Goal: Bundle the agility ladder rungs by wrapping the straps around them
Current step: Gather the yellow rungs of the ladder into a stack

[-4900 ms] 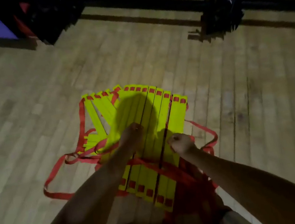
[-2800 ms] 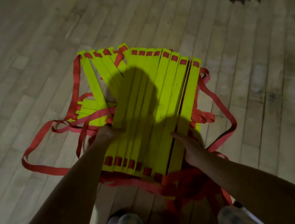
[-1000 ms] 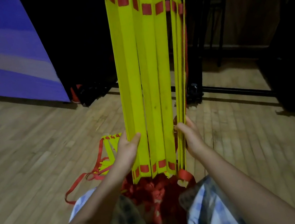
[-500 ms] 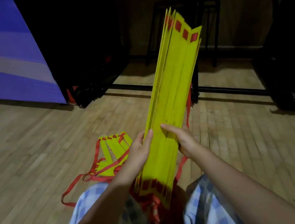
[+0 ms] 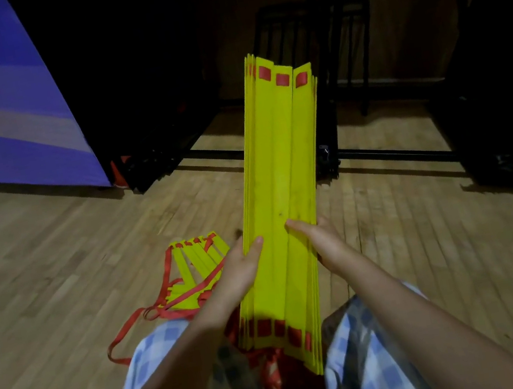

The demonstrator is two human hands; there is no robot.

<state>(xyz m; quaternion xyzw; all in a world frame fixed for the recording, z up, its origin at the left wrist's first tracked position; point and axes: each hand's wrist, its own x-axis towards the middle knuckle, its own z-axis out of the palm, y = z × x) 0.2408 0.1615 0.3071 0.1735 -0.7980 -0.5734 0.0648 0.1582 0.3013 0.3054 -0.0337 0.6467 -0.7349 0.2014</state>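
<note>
a stack of flat yellow plastic ladder rungs (image 5: 286,196) with red strap patches at both ends stands nearly upright over the person's lap, gathered between both hands. the left hand (image 5: 239,271) clasps its left edge, thumb on the front face; the right hand (image 5: 322,244) clasps the right edge (fingers partly hidden behind). more yellow rungs (image 5: 197,266) and loose red webbing straps (image 5: 165,304) lie on the wooden plank floor (image 5: 56,270) to the left.
</note>
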